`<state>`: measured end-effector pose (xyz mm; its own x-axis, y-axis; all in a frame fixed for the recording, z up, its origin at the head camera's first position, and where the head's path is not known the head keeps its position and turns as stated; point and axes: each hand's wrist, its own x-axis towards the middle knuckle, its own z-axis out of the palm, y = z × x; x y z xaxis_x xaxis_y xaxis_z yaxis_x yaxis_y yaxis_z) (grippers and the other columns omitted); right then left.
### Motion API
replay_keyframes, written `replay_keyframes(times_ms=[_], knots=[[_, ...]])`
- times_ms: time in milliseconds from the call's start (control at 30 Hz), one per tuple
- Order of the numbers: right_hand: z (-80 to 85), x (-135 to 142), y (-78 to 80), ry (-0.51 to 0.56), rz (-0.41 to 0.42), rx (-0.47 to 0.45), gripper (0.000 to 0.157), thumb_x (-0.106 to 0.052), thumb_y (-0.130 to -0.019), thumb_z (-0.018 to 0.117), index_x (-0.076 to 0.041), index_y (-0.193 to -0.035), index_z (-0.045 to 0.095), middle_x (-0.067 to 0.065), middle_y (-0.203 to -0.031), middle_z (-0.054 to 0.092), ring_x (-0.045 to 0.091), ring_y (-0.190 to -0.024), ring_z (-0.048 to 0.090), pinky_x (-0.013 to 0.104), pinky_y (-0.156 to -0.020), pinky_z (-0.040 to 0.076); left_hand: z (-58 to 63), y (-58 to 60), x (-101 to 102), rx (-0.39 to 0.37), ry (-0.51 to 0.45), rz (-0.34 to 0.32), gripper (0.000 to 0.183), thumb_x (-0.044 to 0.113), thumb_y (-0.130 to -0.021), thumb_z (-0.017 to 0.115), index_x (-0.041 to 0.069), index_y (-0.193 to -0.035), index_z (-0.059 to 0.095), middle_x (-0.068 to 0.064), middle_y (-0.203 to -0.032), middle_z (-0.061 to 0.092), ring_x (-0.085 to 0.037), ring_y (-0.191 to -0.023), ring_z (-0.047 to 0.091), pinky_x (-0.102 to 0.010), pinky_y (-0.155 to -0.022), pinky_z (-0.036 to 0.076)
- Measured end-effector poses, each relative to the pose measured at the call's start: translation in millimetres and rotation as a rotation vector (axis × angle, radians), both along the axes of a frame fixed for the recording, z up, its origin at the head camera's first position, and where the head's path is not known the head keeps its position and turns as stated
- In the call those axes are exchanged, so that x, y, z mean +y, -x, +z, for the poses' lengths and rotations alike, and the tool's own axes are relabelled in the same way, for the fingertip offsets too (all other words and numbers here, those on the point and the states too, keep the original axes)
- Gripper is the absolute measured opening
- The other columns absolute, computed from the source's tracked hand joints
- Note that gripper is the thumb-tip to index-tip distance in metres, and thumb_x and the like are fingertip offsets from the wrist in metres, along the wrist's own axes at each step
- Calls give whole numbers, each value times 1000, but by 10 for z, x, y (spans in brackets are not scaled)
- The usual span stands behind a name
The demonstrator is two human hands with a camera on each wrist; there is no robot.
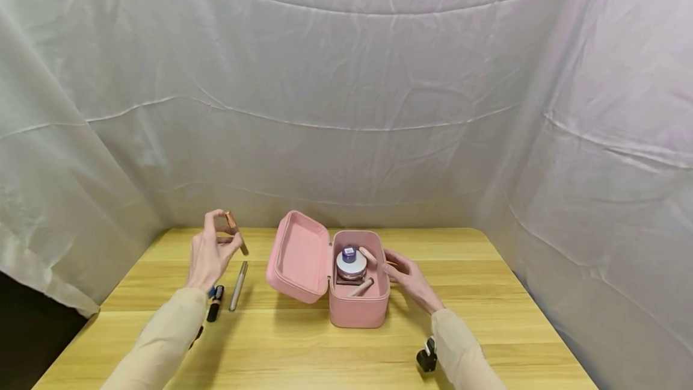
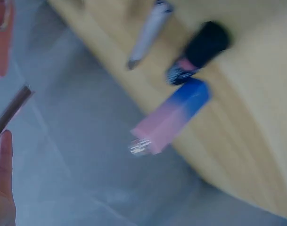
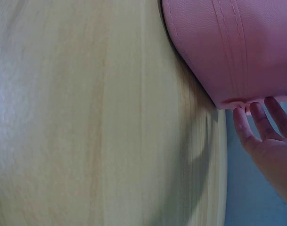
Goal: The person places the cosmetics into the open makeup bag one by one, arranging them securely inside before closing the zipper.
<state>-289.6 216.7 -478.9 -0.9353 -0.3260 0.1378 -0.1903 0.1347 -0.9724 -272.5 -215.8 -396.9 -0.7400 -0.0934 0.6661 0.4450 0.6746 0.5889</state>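
One small white label shows, on the purple cap [image 1: 349,254] of a white round bottle [image 1: 352,266]; its marks are too small to read. The bottle lies inside one pink case [image 1: 358,314], standing on the worktop [image 1: 303,357] with its lid [image 1: 301,257] open to the left. Two pale tubes [image 1: 362,287] lie in the case with it. The left hand [image 1: 210,256] pinches one copper-and-brown tube [image 1: 231,222] between thumb and fingers, raised above the worktop. The right hand [image 1: 408,277] has its fingers spread, fingertips at the case's right side. Three more cosmetics lie near the left arm: one silver tube [image 1: 238,286], one black tube [image 1: 215,304] and one pink-and-blue tube [image 2: 174,115], blurred. One black object [image 1: 427,360] sits beside the right sleeve [image 1: 460,345].
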Motion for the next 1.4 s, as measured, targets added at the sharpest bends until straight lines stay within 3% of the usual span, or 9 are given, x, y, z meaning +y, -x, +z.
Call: replay_keyframes(times_ms=[100,233,333,467,567,733,1033,1200,1400], knots=[[-6,0,3,2,0,0,56,-14,-105,51,4,-154,32,33,-155,37,50,-139,44,43,-108,52,198,-10,76,67,-18,15,48,0,-88,65,2,-131,46,-26,-95,74,-41,-79,75,-49,-66,62],[-4,2,8,2,-2,0,56,-15,-105,51,4,-154,32,33,-155,37,50,-139,44,42,-107,52,510,-52,239,126,-49,6,49,2,-88,66,3,-133,47,-25,-98,74,-40,-78,75,-23,-66,62],[-2,5,11,0,0,0,57,-16,-105,51,4,-154,31,32,-155,37,50,-139,44,41,-107,52,716,-103,402,157,-68,-36,48,1,-88,67,4,-132,48,-23,-101,72,-39,-80,76,-18,-68,60],[-8,9,12,6,1,-5,57,-15,-104,51,4,-154,31,33,-155,37,50,-139,43,43,-108,52,880,-170,667,162,-70,-143,46,-2,-88,68,3,-130,48,-22,-103,70,-39,-81,76,-40,-71,64],[-7,10,11,6,-2,-7,57,-14,-104,51,5,-154,31,33,-155,37,51,-139,43,43,-108,52,922,-206,899,115,-62,-239,46,-3,-89,67,3,-130,46,-22,-103,70,-38,-81,76,-41,-72,64],[-4,7,-3,-5,-13,-4,57,-14,-104,51,5,-154,32,33,-155,37,50,-139,44,38,-106,54,827,-209,1274,-16,-24,-380,47,-3,-89,67,5,-131,45,-18,-98,72,-31,-85,76,-34,-77,64],[2,12,-10,-9,-7,-5,57,-15,-105,51,5,-154,31,33,-155,37,50,-138,44,36,-105,54,400,-72,1723,-215,102,-562,44,-2,-90,66,7,-127,45,-15,-89,75,-22,-79,72,-23,-67,58],[2,11,-8,-6,7,-1,58,-17,-105,52,5,-154,30,33,-155,36,50,-138,44,40,-107,53,166,-21,1844,-298,227,-568,39,-2,-91,66,5,-124,46,-12,-83,72,-18,-75,67,-24,-66,53],[2,13,-1,0,13,5,59,-16,-104,52,6,-154,30,35,-155,36,51,-138,44,42,-107,52,-4,-12,1928,-270,368,-513,41,-2,-86,70,3,-120,47,-10,-82,73,-21,-72,69,-27,-63,53]])
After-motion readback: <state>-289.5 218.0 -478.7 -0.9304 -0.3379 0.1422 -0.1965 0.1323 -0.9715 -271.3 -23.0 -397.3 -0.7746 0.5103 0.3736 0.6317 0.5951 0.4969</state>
